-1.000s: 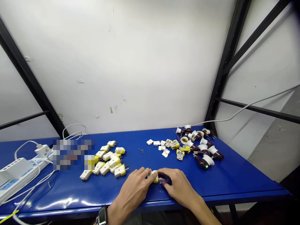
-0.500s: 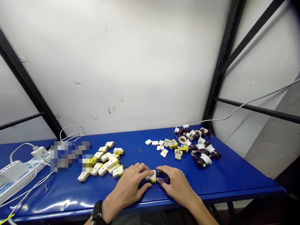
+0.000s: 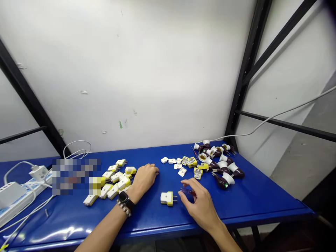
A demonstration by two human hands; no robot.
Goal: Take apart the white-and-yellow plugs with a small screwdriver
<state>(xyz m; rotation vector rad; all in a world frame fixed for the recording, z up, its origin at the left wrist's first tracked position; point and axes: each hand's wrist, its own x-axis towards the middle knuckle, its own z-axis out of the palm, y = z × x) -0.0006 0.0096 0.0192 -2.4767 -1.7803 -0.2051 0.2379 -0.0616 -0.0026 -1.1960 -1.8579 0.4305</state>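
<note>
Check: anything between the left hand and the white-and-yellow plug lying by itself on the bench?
Nothing visible. The left hand rests up and to the left of the white-and-yellow two-pin plug, with only the blue bench top between them.

We look out from one camera worn on the person's head, facing forward and down across a blue counter (image 3: 236, 206) toward a white wall (image 3: 157, 70) behind it. We sit close above the left hand (image 3: 144, 178) and right hand (image 3: 201, 203), which reach in from the bottom edge, and our view tips slightly, so the counter's front edge slopes across the frame.
</note>
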